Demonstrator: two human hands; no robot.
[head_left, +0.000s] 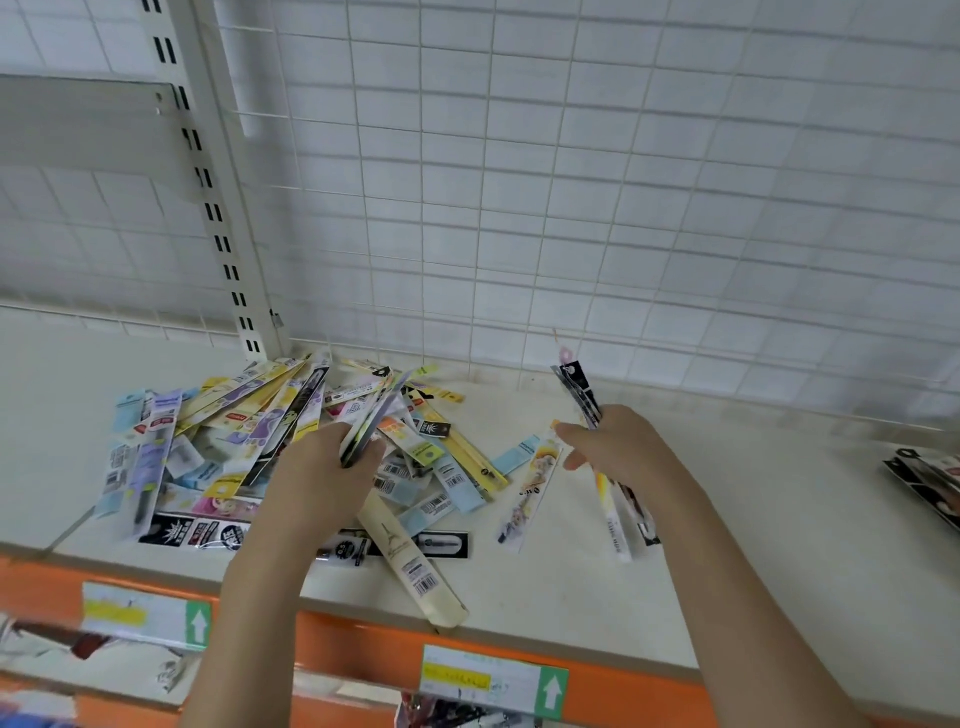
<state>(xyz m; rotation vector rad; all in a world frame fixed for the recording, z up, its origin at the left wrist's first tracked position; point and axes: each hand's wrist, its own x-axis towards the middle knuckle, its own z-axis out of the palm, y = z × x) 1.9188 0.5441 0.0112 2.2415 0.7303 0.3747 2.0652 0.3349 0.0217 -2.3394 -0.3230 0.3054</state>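
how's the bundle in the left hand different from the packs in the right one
The left hand holds its bundle stacked flush, seen edge-on, above the pile. The right hand holds its packs splayed apart over the shelf. The bundle shows only beyond the fingers, while the packs stick out above and below the hand. Both are long, slim printed packets.

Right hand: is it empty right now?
No, the right hand grips a few long packets, which stick out above and below its curled fingers.
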